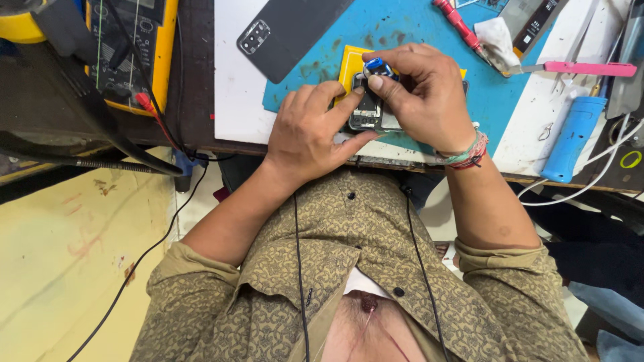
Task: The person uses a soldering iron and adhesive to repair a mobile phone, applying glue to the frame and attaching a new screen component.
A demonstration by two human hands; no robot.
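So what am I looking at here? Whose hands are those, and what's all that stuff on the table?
This is one picture from a camera worn on a person's head, looking down, so you see their own chest and arms. The left hand rests on an opened phone with its insides showing, steadying it. The right hand pinches a small blue and silver part right above the phone. The phone lies on a blue mat on the workbench. Around it are a dark phone back cover, a red screwdriver, a pink-handled tool, a blue tube-shaped tool and a yellow meter with wires.
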